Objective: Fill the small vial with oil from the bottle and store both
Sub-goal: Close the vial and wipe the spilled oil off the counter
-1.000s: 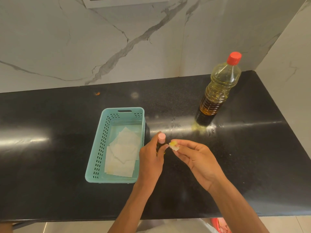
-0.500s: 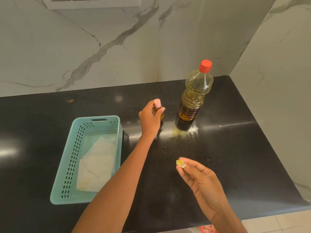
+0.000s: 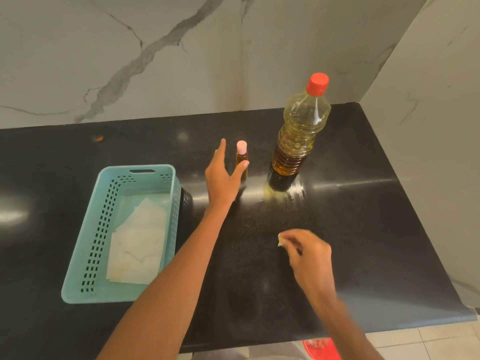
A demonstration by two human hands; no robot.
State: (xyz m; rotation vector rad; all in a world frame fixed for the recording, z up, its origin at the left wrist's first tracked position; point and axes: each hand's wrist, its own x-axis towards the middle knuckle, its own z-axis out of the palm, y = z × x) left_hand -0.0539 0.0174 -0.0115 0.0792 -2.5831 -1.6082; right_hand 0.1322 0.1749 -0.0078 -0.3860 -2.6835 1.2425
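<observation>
Whereas the left hand (image 3: 220,180) gripped the vial (image 3: 241,159) earlier, it now spreads empty beside it, left of the bottle (image 3: 298,136) on the counter (image 3: 363,203). The right hand (image 3: 309,258) still pinches a pale scrap (image 3: 280,241).

The bottle (image 3: 298,141) is clear, ribbed, glossy plastic with a smooth red cap (image 3: 317,83). Under it the counter (image 3: 363,229) is polished black speckled stone. Behind it the wall (image 3: 130,61) is smooth, grey-veined marble. Left of the bottle, the vial (image 3: 241,162) is clear and shiny, and the basket (image 3: 104,294) is perforated teal plastic holding matt white paper sheets (image 3: 140,242). Nearer than the bottle, the right hand (image 3: 309,255) pinches a pale, paper-like scrap (image 3: 280,240).
</observation>
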